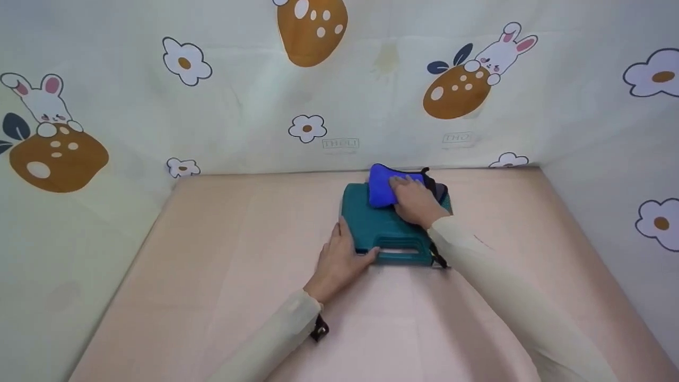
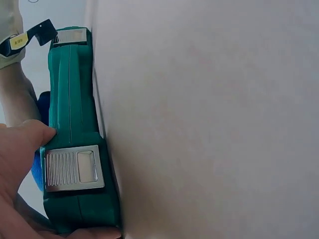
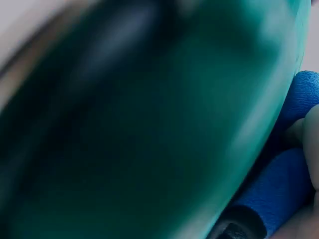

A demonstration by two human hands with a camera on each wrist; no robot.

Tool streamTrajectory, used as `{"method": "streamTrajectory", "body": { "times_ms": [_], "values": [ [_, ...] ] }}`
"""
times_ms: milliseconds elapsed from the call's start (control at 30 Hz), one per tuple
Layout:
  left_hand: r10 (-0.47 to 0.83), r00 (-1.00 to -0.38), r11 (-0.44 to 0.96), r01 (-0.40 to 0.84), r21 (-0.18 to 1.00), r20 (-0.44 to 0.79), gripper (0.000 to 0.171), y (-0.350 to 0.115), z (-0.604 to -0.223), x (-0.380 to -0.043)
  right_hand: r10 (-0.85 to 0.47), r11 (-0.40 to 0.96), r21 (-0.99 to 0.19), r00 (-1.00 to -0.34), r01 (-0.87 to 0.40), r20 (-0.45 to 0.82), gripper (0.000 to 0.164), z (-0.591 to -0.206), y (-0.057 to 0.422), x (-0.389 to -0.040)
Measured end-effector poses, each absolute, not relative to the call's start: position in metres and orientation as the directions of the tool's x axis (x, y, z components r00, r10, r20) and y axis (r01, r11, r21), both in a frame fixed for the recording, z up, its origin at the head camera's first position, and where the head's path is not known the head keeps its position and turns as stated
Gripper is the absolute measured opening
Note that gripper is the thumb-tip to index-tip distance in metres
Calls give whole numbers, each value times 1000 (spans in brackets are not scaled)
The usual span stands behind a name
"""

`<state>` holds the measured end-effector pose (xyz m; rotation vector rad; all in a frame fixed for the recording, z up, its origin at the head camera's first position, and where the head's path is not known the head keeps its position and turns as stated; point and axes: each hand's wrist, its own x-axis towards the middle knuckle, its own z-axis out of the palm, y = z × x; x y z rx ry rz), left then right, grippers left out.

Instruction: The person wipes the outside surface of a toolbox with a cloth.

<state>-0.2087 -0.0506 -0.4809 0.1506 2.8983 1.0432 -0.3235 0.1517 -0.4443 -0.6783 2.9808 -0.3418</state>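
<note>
A green carrying case (image 1: pixel 366 220) with a built-in handle lies on the table. In the left wrist view its side edge shows two metal latches (image 2: pixel 75 168). My left hand (image 1: pixel 339 260) grips the case's near left corner, thumb by the handle and fingers along its left side. On the case's far right part, my right hand (image 1: pixel 416 201) holds a folded blue cloth (image 1: pixel 381 185) with black edging against the lid. Up close, the right wrist view shows fingers curled round the blue cloth (image 3: pixel 279 189), beside the blurred green lid (image 3: pixel 149 149).
The pale pink table top (image 1: pixel 238 265) spreads around the case. Behind and beside it rise light walls (image 1: pixel 238 106) printed with rabbits, flowers and brown fruit. The case lies near the table's back edge.
</note>
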Motion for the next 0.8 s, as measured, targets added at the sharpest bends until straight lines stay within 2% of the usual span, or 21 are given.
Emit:
{"method": "streamTrajectory", "body": {
  "times_ms": [233, 400, 633, 800],
  "values": [
    [186, -982, 730, 111, 675, -41, 110, -56, -475, -216, -448, 879, -228, -889, -418, -94, 56, -436, 147, -325],
    [232, -970, 734, 127, 667, -71, 104, -62, -475, -219, -459, 876, -234, -879, -423, -130, 55, -431, 145, -326],
    [163, -978, 712, 27, 702, -128, 118, -61, -476, -215, -466, 873, -233, -874, -429, -138, 55, -432, 136, -328],
    [136, -986, 688, 23, 725, -98, 117, -58, -477, -212, -466, 874, -232, -873, -428, -146, 55, -431, 131, -328]
  ]
}}
